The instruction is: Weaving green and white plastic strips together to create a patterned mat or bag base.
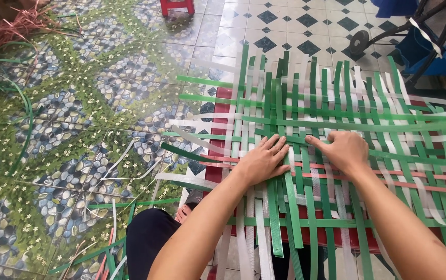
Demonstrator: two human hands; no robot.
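Observation:
A loose woven mat (331, 119) of green, white and a few pink plastic strips lies spread over a red surface (222, 98) on the floor. My left hand (264, 158) presses flat on the weave, fingers together and pointing away from me. Just to its right, my right hand (343, 150) rests knuckles up on the strips, with its fingers curled onto a green strip and the thumb pointing toward the left hand. The pink strips (414, 181) run crosswise under both hands. Neither hand lifts anything clear of the mat.
Spare green, white and pink strips (106, 249) lie scattered on the pebble-patterned floor tiles at the left. A red stool leg (176, 6) stands at the top. A black wheeled frame with blue fabric (420, 36) sits at the upper right. My dark-clothed knee (147, 238) is below.

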